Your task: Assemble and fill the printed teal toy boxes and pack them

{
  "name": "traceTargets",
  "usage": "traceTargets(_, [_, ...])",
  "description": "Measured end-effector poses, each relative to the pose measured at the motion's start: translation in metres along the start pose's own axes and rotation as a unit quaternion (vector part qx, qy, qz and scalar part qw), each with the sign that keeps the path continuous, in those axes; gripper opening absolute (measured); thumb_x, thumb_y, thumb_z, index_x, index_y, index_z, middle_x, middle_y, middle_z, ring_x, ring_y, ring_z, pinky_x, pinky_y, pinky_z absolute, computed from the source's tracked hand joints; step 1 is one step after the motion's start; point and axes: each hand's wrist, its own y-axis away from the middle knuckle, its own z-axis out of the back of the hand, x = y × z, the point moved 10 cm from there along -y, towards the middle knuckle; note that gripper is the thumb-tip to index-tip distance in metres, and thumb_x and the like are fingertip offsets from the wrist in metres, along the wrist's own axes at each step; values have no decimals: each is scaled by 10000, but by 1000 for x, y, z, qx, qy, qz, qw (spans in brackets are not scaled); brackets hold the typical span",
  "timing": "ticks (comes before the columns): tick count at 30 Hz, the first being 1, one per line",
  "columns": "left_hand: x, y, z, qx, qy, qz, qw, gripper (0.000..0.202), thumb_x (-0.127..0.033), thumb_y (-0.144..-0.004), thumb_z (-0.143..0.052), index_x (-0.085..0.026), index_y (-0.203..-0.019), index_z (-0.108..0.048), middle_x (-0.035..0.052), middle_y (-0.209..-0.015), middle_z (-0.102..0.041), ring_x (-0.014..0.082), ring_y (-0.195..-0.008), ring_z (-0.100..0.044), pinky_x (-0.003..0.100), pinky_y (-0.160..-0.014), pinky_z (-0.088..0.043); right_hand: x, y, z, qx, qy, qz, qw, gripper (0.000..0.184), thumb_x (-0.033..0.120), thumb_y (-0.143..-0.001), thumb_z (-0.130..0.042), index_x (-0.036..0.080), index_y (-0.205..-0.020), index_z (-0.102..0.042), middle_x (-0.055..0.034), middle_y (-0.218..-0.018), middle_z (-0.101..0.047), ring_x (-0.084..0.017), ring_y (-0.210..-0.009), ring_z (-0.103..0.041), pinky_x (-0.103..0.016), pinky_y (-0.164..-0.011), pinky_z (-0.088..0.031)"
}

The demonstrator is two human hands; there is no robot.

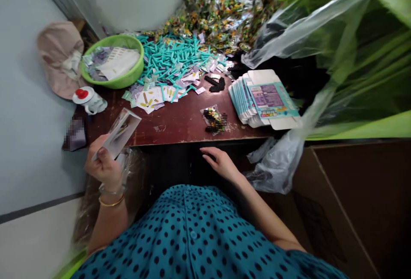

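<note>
In the head view, my left hand (103, 161) is closed on a folded printed leaflet (122, 131), held up at the table's left front edge. My right hand (223, 163) hangs just off the front edge with its fingers stretched out and nothing in them. Nearest to it on the table (173, 127) lies a small clear bag of coloured beads (212, 115), together with a black studded piece (221, 124). Another black studded piece (216, 84) sits farther back. To the right, a stack of flattened teal and white boxes (272, 99) leans over.
A green basin (128, 75) holds papers and small packets. Turquoise sticks (173, 58) and printed sheets (149, 99) spread beside it. Many bead bags (221, 13) pile against the wall. A lidded mug (91, 101) stands left; clear plastic (282, 159) drapes over the right edge.
</note>
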Motion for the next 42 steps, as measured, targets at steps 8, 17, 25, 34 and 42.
traceTargets(8, [57, 53, -102, 212, -147, -159, 953, 359, -414, -1009, -525, -175, -1218, -691, 168, -1260, -711, 356, -1352, -558, 576, -1172, -332, -6, -52, 84, -96, -51, 7, 994, 303, 364, -972, -611, 234, -1210, -745, -67, -1184, -773, -235, -1066, -738, -381, -971, -580])
traceTargets(17, [-26, 127, -212, 351, -82, -287, 887, 537, -303, -981, -608, -206, -1498, -500, 179, -1575, -475, 313, -1504, -407, 508, -1196, -390, -33, -213, 112, -56, 103, 40, 992, 294, 325, -993, -576, 223, -1202, -755, -56, -1125, -786, -198, -960, -733, -316, -886, -564])
traceTargets(25, [-28, 133, -275, 353, -186, -252, 881, 518, -388, -978, -605, -204, -1461, -570, 122, -1551, -537, 336, -1440, -484, 530, -1171, -398, -132, -397, 205, -162, 325, -117, 924, 446, 100, -968, -383, 99, -1294, -688, -222, -1305, -656, -309, -1185, -603, -400, -997, -466])
traceTargets(34, [-30, 133, -278, 354, -200, -255, 878, 477, -355, -984, -580, -190, -1431, -603, 111, -1532, -560, 328, -1429, -491, 509, -1168, -394, -176, -427, 216, -132, 377, -136, 907, 368, 57, -933, -414, 59, -1234, -625, -263, -1272, -595, -313, -1146, -552, -442, -1015, -429])
traceTargets(42, [-19, 132, -276, 401, -124, -174, 891, 492, -393, -998, -548, -207, -1452, -583, 117, -1572, -513, 353, -1487, -419, 557, -1227, -306, -74, -248, 197, -210, 166, 136, 954, 306, 166, -982, -471, 215, -1235, -636, -78, -1195, -609, -223, -1167, -579, -428, -1048, -485])
